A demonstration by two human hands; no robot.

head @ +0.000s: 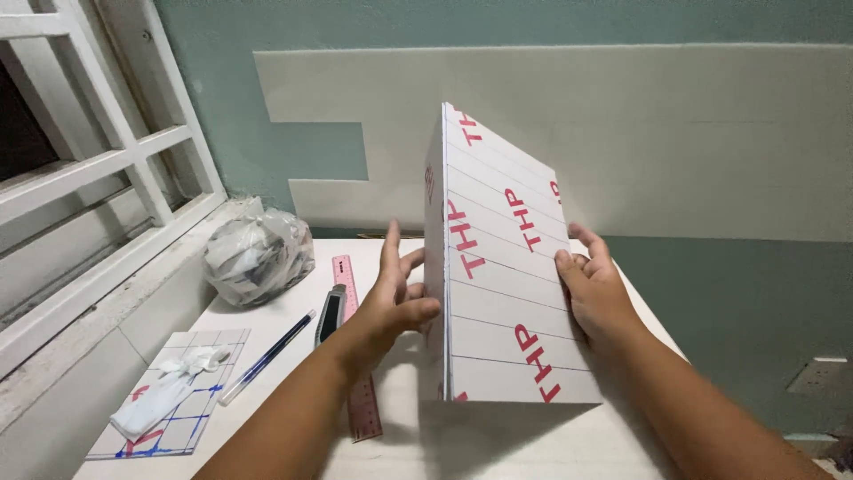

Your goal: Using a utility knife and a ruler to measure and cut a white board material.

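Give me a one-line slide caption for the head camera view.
Both hands, left hand and right hand, hold a folded white board upright on a white table.

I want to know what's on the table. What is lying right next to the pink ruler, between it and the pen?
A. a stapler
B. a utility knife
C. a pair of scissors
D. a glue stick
B: a dark utility knife lies on the table just left of the pink ruler, with the pen further left; no scissors, glue stick or stapler show.
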